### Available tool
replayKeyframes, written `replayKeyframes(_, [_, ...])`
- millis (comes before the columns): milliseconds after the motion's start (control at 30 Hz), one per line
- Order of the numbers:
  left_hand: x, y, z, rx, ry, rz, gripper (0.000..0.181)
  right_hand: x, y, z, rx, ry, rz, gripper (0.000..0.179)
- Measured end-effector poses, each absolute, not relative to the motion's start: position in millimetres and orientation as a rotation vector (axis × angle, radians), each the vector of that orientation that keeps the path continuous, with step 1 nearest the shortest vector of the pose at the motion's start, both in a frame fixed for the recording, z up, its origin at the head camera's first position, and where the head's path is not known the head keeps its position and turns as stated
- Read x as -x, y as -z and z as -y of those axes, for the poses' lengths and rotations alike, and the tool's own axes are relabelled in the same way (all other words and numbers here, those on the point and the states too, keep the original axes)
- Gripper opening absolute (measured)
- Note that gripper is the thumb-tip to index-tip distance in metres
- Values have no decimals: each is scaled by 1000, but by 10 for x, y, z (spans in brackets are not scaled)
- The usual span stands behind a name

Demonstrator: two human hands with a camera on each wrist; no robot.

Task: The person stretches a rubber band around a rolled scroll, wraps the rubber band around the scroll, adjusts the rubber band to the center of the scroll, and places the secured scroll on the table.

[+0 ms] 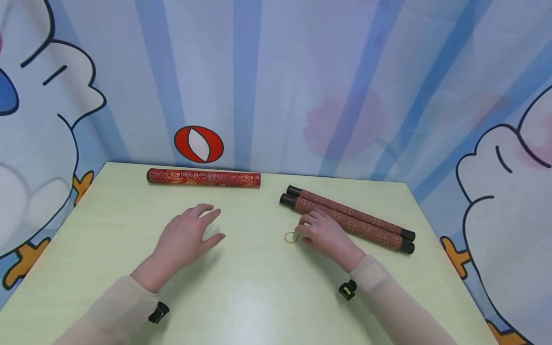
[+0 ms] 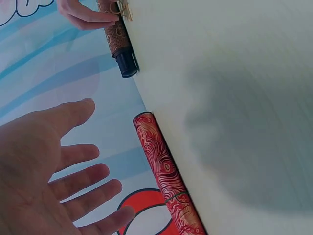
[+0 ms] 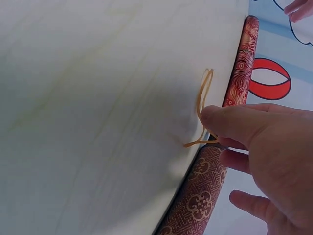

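My right hand point(image 1: 321, 235) pinches a thin yellow rubber band point(image 3: 199, 100) between thumb and forefinger, and the loop hangs out past the fingertips. Just beyond that hand, two brown patterned rolls with black ends lie side by side, the near roll point(image 1: 366, 227) in front of the far roll point(image 1: 349, 208). Part of the near roll is covered by the hand in the head view. My left hand point(image 1: 185, 235) hovers over the table with its fingers spread and nothing in them. Farther back lies a red swirl-patterned roll point(image 1: 202, 178), apart from the left hand.
The pale yellow-green table point(image 1: 254, 297) ends at the back against a blue striped cloth backdrop point(image 1: 276, 86) with cartoon figures. The red roll lies close to that back edge. A small black device sits at each wrist, on the cuffs.
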State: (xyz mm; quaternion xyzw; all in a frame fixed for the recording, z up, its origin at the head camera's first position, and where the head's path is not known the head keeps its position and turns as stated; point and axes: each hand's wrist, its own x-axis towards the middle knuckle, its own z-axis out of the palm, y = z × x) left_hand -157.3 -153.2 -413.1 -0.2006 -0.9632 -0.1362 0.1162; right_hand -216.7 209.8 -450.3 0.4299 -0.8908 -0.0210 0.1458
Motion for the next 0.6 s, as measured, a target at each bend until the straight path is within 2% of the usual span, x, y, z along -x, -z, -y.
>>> replayKeyframes(600, [1515, 4267, 1456, 593, 500, 2791, 44, 2291, 4639, -2062, -1249, 77, 2515, 9])
